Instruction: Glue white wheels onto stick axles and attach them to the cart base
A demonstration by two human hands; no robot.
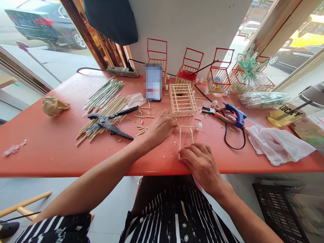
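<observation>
My left hand [162,127] rests on the red table [50,145], fingers curled at the upper end of a small frame of thin wooden sticks [180,139]. My right hand [201,163] lies on the lower end of the same frame, fingertips pressed on a stick near the table's front edge. A stick axle with a white wheel [199,126] lies just beyond the frame. A finished stick basket [182,100] stands behind it.
Black shears [111,123] lie on a pile of sticks [106,111] to the left. Orange pliers [215,113], a blue glue gun [236,114], white plastic [277,143], a phone [153,82] and several red-framed stick carts [188,69] stand behind.
</observation>
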